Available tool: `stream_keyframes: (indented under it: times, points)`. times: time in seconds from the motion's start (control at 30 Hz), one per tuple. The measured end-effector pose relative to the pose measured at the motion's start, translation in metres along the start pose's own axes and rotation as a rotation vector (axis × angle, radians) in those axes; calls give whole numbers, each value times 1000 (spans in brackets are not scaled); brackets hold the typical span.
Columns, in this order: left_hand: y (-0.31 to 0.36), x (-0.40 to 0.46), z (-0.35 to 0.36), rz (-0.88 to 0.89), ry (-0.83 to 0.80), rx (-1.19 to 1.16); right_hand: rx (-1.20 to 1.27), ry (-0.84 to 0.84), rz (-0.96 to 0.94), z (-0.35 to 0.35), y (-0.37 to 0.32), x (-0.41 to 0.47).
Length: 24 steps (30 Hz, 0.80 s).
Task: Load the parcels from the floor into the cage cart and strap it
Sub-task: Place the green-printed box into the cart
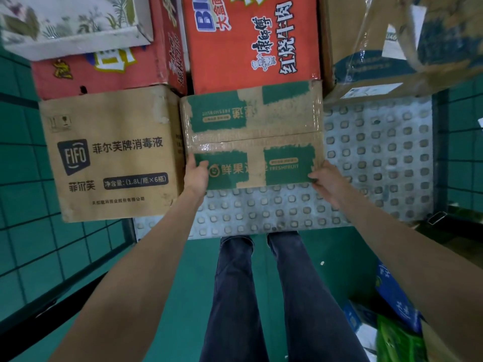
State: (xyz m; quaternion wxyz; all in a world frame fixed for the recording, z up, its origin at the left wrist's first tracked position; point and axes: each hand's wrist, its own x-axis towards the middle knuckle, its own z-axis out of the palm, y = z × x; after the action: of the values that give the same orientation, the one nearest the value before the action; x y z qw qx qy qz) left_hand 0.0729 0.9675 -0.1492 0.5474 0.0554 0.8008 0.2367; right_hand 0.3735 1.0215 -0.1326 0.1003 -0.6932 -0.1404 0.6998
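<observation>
While both my hands' fingers clamp the fruit box on the cart, I'm loading; next, let go.

Green floor underfoot; dim, even light; blue and green cartons lying at lower right.

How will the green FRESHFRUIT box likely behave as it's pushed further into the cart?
The FRESHFRUIT box looks stiff: square edges, taped seams. Its low, flat shape makes tipping unlikely. The studded cart floor may drag at it, and the glossy tape could be slick under the left hand and right hand.
</observation>
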Motion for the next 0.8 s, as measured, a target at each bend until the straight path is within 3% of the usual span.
stream_keyframes:
  times: [0.1,0.3,0.53,0.8]
  points:
    - [-14,26,-7,-29,17,-23,14,17,4,-1,2,6]
    - [5,-14,-7,-1,20,-44,23,-12,-52,-2,6,2]
    - [14,-71,-4,95,74,68,-225,-102,-215,-6,10,-48]
    - [-11,-156,-6,170,-82,107,154,133,-256,5,49,-136]
